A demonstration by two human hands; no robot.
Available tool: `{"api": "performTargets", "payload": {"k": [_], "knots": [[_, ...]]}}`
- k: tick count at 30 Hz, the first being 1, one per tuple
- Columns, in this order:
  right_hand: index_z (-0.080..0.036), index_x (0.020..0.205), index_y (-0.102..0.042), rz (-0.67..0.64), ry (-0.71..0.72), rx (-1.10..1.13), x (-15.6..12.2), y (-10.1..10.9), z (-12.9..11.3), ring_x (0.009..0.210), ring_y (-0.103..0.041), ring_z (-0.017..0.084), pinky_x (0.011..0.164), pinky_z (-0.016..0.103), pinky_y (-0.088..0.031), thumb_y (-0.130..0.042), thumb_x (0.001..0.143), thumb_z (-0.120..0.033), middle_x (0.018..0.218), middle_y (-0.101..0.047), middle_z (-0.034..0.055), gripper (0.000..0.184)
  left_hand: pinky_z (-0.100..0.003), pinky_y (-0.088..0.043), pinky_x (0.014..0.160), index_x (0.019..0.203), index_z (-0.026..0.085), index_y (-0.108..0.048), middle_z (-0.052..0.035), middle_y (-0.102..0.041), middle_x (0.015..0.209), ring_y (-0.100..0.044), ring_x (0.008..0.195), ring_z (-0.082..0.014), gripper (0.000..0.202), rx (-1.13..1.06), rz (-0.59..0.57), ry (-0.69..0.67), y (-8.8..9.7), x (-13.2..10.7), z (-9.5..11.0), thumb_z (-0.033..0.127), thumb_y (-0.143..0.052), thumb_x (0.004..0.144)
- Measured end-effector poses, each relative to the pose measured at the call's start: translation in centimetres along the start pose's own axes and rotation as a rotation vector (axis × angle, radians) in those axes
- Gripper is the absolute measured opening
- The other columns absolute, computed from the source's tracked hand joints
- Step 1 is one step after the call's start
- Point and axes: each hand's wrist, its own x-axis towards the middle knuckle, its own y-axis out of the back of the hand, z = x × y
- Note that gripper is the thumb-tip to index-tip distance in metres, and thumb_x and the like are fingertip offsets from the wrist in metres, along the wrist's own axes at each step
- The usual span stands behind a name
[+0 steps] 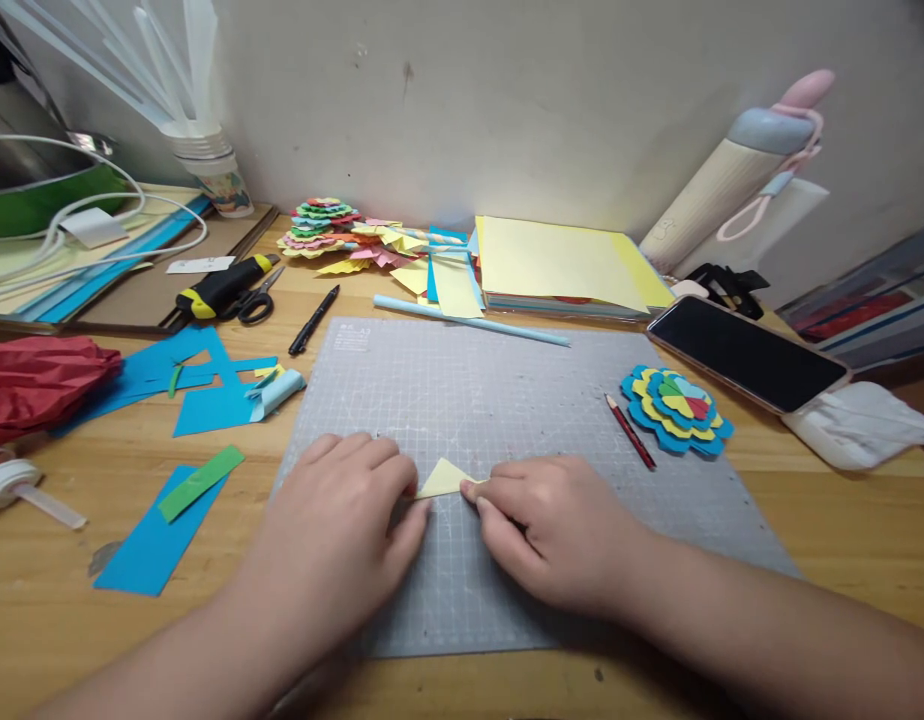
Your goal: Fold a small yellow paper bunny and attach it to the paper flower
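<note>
A small piece of pale yellow paper [445, 478], folded to a triangle, lies on the grey cutting mat [462, 400] between my hands. My left hand [357, 510] has its fingers closed on the paper's left corner. At the right corner, my right hand [548, 525] pinches the paper between thumb and forefinger. Right of my right hand, a dark red pencil [631, 432] rests on the mat beside a layered paper flower [676, 412] in blue, yellow, green and red.
Blue paper strips [143, 555], a green strip [202, 483] and red crumpled paper [46, 385] lie at left. Scissors [256, 300], a black pen [314, 320] and a rolled paper stick [473, 321] are behind. A phone [747, 350] and a tumbler [717, 180] stand at right.
</note>
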Motion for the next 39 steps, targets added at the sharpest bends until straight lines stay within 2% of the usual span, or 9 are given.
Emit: {"api": "performTargets", "payload": {"k": [3,9,12,16,19,26,30,34,39], "knots": [[-0.016,0.063,-0.058,0.044,0.011,0.075,0.3,-0.4,0.8,0.055,-0.048,0.011,0.055,0.027,-0.029,-0.043,0.09,-0.023,0.059,-0.057,0.0007,0.033,-0.04,-0.039,0.075,0.086,0.021,-0.058,-0.0024,-0.06,0.09,-0.053,0.087,-0.0243,0.006,-0.093,0.01,-0.08,-1.0,0.6,-0.5,0.027,-0.057,0.087],[-0.017,0.077,-0.061,0.081,0.06,0.046,0.5,-1.0,1.4,0.066,-0.053,0.013,0.059,0.026,-0.033,-0.049,0.092,-0.024,0.072,-0.06,0.0003,0.02,-0.039,-0.038,0.075,0.079,0.02,-0.057,-0.0008,-0.058,0.08,-0.053,0.079,-0.0208,0.017,-0.042,0.011,-0.163,-1.4,1.0,-0.6,0.022,-0.047,0.092],[-0.017,0.082,-0.06,0.071,0.073,0.024,0.7,-0.8,1.3,0.075,-0.053,0.015,0.064,0.027,-0.036,-0.05,0.091,-0.021,0.081,-0.059,0.0024,0.015,-0.039,-0.038,0.075,0.077,0.019,-0.058,-0.0003,-0.06,0.079,-0.054,0.079,-0.0202,0.014,-0.082,0.013,-0.134,-1.4,1.2,-0.5,0.02,-0.05,0.089],[-0.016,0.083,-0.059,0.04,-0.026,0.129,1.0,-0.4,1.0,0.089,-0.052,0.018,0.074,0.03,-0.041,-0.055,0.087,-0.016,0.095,-0.056,0.0055,0.005,-0.037,-0.038,0.076,0.078,0.02,-0.057,0.0,-0.058,0.082,-0.054,0.084,-0.0206,0.006,-0.234,0.018,-0.034,-1.6,1.4,-0.4,0.018,-0.057,0.083],[-0.016,0.083,-0.057,0.026,-0.054,0.201,1.0,-0.1,0.9,0.092,-0.05,0.02,0.08,0.034,-0.042,-0.054,0.087,-0.014,0.097,-0.054,0.0067,0.006,-0.038,-0.038,0.078,0.082,0.02,-0.057,-0.0016,-0.057,0.089,-0.053,0.091,-0.0222,0.003,-0.262,0.038,-0.031,-1.7,1.3,-0.5,0.019,-0.061,0.082],[-0.018,0.072,-0.049,0.069,-0.111,0.547,1.2,0.7,1.0,0.079,-0.05,0.014,0.071,0.029,-0.041,-0.047,0.082,-0.004,0.085,-0.05,0.0013,0.018,-0.035,-0.034,0.075,0.09,0.021,-0.059,0.0003,-0.063,0.087,-0.054,0.085,-0.0183,0.009,-0.247,0.175,-0.264,-1.0,1.1,-0.8,0.016,-0.052,0.092],[-0.018,0.079,-0.052,0.138,-0.045,0.644,1.1,0.8,1.1,0.075,-0.048,0.014,0.067,0.027,-0.041,-0.053,0.086,-0.014,0.083,-0.051,0.0006,0.009,-0.033,-0.036,0.075,0.086,0.021,-0.061,0.0013,-0.064,0.084,-0.055,0.083,-0.0161,0.008,-0.365,0.26,-0.205,-0.7,1.1,-0.7,0.017,-0.056,0.09],[-0.018,0.082,-0.057,0.199,0.091,0.612,0.9,0.6,1.1,0.077,-0.05,0.014,0.069,0.028,-0.041,-0.055,0.087,-0.013,0.082,-0.055,0.001,0.006,-0.029,-0.04,0.072,0.08,0.02,-0.059,0.0027,-0.062,0.078,-0.056,0.078,-0.0131,0.01,-0.562,0.177,-0.14,-0.6,1.1,-0.4,0.013,-0.057,0.087],[-0.018,0.079,-0.058,0.208,0.101,0.691,0.8,0.4,0.9,0.073,-0.053,0.012,0.066,0.026,-0.043,-0.055,0.088,-0.012,0.077,-0.057,0.0001,0.011,-0.027,-0.043,0.072,0.082,0.02,-0.058,0.0028,-0.061,0.08,-0.056,0.079,-0.0118,0.009,-0.649,0.161,-0.144,-0.5,1.2,-0.3,0.012,-0.057,0.086]]}}
